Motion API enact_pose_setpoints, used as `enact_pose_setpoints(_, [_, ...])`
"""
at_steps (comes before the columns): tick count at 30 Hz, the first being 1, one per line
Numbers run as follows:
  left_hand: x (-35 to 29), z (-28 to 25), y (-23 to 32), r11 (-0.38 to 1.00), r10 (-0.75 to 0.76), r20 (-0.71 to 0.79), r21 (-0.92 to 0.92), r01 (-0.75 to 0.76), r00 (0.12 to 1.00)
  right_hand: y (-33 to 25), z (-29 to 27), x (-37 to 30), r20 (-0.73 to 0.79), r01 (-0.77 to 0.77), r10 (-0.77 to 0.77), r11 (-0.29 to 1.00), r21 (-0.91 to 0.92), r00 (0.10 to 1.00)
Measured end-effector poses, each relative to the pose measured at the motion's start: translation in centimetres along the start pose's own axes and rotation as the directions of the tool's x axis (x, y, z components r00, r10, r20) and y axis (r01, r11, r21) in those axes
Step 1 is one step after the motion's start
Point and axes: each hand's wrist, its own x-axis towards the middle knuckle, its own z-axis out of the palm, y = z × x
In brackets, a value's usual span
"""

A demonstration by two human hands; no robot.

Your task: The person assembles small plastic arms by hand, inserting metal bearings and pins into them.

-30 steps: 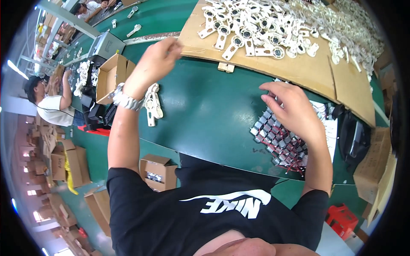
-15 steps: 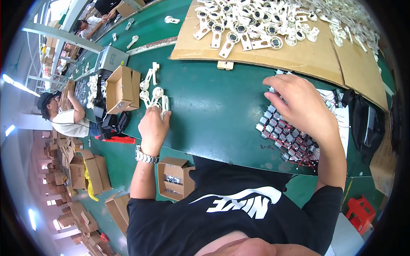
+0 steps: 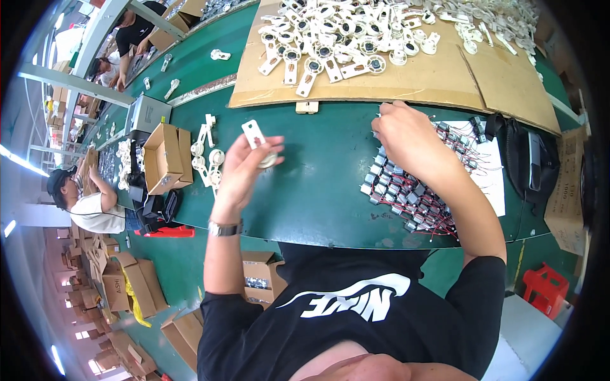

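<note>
My left hand [image 3: 244, 168] is raised above the green table [image 3: 318, 184], fingers closed around a white plastic bracket [image 3: 257, 141]: a flat tab with small holes sticks up past my fingertips, and a round ring end sits down in my grip, so its long axis runs roughly up and away from me, tilted a little to the left. My right hand [image 3: 410, 136] is lower and off to the right, fingers curled down onto the far edge of a block of small grey motors [image 3: 406, 197] with red and black wires; I cannot tell whether it has pinched one motor or only touches them. The bracket lies to the left of my right hand, well apart from it, with bare green table between the two; the motors lie directly under and just nearer me than the right hand, so that hand is much the nearer to them. Beyond both hands, a cardboard sheet [image 3: 406, 86] carries a heap of the same white brackets [image 3: 337, 38]. Left of my left hand a few more brackets lie loose beside an open cardboard box [image 3: 166, 159].
</note>
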Motion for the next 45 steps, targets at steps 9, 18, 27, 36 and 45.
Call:
enact_pose_setpoints(9, [6.1, 6.7, -1.1, 0.991, -0.002, 0.187, -0.130, 0.027, 0.982, -0.4, 2.1, 0.2, 0.043, -0.083, 0.085, 0.995, -0.051, 0.995])
enact_pose_setpoints(18, [8.5, 8.4, -4.3, 0.944, -0.013, 0.267, -0.313, 0.099, 0.964, 0.2, 0.7, 1.2, 0.135, -0.198, 0.193, 0.980, 0.019, 0.972])
enact_pose_setpoints(27, [7.2, 9.1, -4.7, 0.938, 0.032, 0.126, -0.345, 0.014, 0.992, -1.2, -4.4, 1.6, 0.064, -0.214, 0.237, 0.688, 0.693, 0.969])
enact_pose_setpoints(36, [7.2, 8.8, -4.8, 0.907, 0.050, 0.120, -0.421, 0.005, 0.992, -1.6, -2.6, 1.7, -0.061, -0.227, 0.320, 0.781, 0.582, 0.945])
enact_pose_setpoints(45, [7.0, 9.1, -5.0, 0.903, 0.058, 0.110, -0.430, -0.005, 0.992, -1.7, -1.3, 1.4, 0.017, -0.200, 0.223, 0.838, 0.508, 0.975])
